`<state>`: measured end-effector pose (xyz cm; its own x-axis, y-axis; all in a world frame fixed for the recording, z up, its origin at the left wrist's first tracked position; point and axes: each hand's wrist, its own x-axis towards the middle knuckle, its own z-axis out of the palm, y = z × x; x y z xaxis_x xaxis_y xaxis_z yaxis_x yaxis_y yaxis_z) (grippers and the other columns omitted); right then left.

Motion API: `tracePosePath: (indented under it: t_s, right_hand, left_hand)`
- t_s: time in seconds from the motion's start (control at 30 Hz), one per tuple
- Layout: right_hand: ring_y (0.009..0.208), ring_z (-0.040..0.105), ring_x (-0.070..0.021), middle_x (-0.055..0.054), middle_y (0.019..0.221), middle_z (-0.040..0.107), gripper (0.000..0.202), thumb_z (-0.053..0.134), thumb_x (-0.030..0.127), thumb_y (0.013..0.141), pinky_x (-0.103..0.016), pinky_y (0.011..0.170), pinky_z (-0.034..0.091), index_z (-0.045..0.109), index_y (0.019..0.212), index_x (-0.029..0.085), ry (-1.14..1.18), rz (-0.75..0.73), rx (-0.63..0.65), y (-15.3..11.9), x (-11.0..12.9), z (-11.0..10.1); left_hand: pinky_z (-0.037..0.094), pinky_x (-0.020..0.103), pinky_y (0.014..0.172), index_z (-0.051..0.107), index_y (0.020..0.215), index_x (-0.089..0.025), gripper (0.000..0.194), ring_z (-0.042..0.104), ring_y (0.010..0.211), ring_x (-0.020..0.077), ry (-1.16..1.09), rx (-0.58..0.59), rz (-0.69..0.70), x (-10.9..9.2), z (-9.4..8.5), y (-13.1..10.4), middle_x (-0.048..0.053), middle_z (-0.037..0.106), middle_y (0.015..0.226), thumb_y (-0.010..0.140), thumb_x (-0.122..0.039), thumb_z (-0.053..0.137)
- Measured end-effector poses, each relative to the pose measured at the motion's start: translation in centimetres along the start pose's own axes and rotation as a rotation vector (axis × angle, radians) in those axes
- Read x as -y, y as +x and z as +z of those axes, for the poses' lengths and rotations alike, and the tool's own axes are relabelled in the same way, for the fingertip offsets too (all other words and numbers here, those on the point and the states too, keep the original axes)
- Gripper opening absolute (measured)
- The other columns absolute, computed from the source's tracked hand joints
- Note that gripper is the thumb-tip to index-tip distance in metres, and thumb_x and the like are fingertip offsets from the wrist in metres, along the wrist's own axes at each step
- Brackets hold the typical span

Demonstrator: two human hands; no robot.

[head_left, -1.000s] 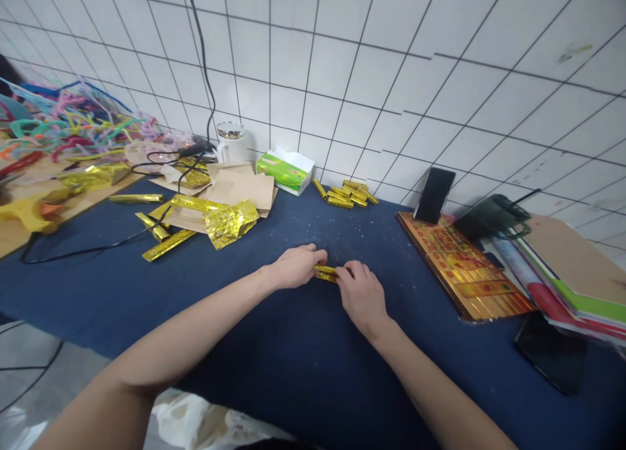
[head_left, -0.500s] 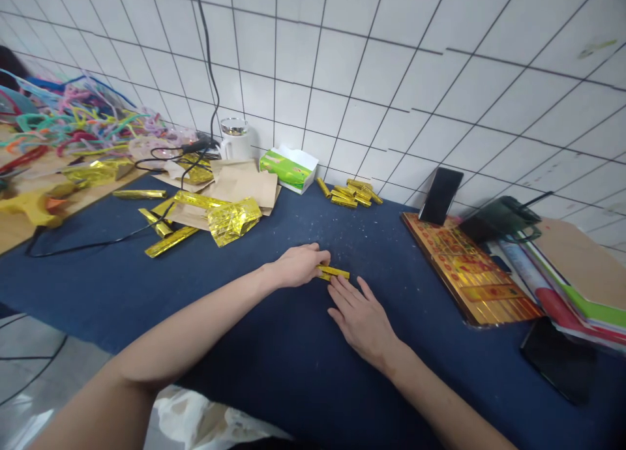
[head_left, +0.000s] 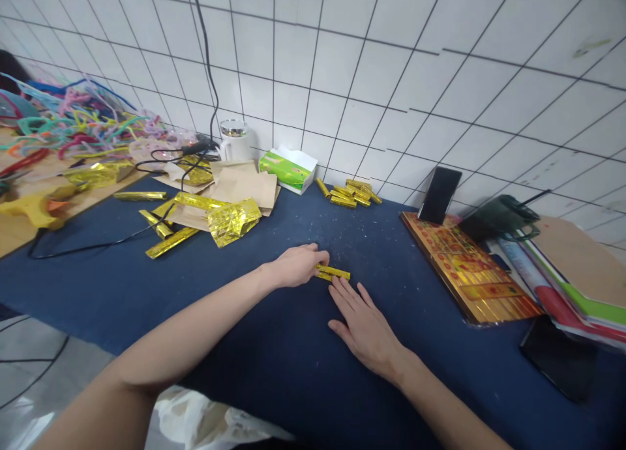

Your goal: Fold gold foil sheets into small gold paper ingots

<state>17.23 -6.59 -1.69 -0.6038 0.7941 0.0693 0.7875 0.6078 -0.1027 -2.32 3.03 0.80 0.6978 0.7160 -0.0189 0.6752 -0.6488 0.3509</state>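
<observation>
A small gold foil piece [head_left: 337, 272], long and narrow, lies on the dark blue cloth [head_left: 288, 345] in front of me. My left hand [head_left: 302, 266] is closed on its left end, the fingertips partly hidden behind the hand. At its near edge, the fingertips of my right hand [head_left: 364, 323] touch the foil; this hand lies flat with fingers stretched and the thumb apart. Beyond the hands, several short gold foil rolls [head_left: 349, 193] sit in a heap by the wall.
To the left are longer gold strips [head_left: 171, 242], crumpled gold foil [head_left: 235, 222], brown paper [head_left: 247, 182], a black cable [head_left: 88, 248] and a yellow glue gun [head_left: 36, 209]. A green tissue pack [head_left: 288, 169] and white mug [head_left: 235, 140] stand behind. Rightward, a phone [head_left: 440, 195] leans above a gold-red packet [head_left: 469, 267].
My right hand has shifted very slightly right and toward me, its thumb a little lower. The left hand keeps its hold on the gold foil piece.
</observation>
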Motion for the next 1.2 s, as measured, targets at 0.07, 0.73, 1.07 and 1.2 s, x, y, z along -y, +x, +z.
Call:
tracePosePath:
  t_s: [0.07,0.73,1.07,1.2]
  right_hand:
    - [0.129,0.024,-0.0217,-0.009,0.139,0.031,0.052,0.034,0.039,0.088,-0.048,0.103,0.025,0.029,0.134,0.016,-0.006,0.011,-0.003,-0.2,-0.2,0.1]
    - [0.08,0.058,-0.0186,-0.003,0.086,0.058,0.018,0.051,0.032,0.078,-0.027,0.06,0.043,0.059,0.092,0.023,0.041,0.388,-0.125,3.9,-2.0,-1.9]
    - [0.048,0.05,-0.0106,0.004,0.059,0.054,0.004,0.053,0.024,0.071,-0.023,0.047,0.037,0.054,0.073,0.021,0.65,0.5,-0.185,4.2,-2.3,-0.8]
    - [0.036,0.045,-0.008,0.006,0.049,0.05,0.011,0.055,0.026,0.069,-0.02,0.035,0.035,0.055,0.076,0.018,1.035,0.607,-0.253,4.1,-2.0,-0.4]
  left_hand:
    - [0.04,0.024,0.068,0.05,0.096,-0.023,0.02,0.054,0.083,0.0172,0.02,0.011,-0.003,-0.1,0.0,0.0,0.002,0.048,0.085,0.077,-0.018,0.048]
    - [0.039,0.024,0.064,0.048,0.096,-0.023,0.019,0.053,0.078,0.0167,0.118,0.008,0.02,-0.5,0.0,-0.1,0.002,0.046,0.083,0.079,-0.017,0.043]
    - [0.039,0.024,0.066,0.051,0.084,-0.02,0.011,0.052,0.078,0.0146,-0.15,-0.08,-0.006,0.1,0.1,0.1,0.0,0.051,0.08,0.074,-0.016,0.051]
    - [0.04,0.022,0.059,0.051,0.079,-0.016,0.009,0.051,0.062,0.01,-0.601,-0.139,-0.093,0.1,0.4,0.6,-0.003,0.052,0.066,0.071,-0.015,0.055]
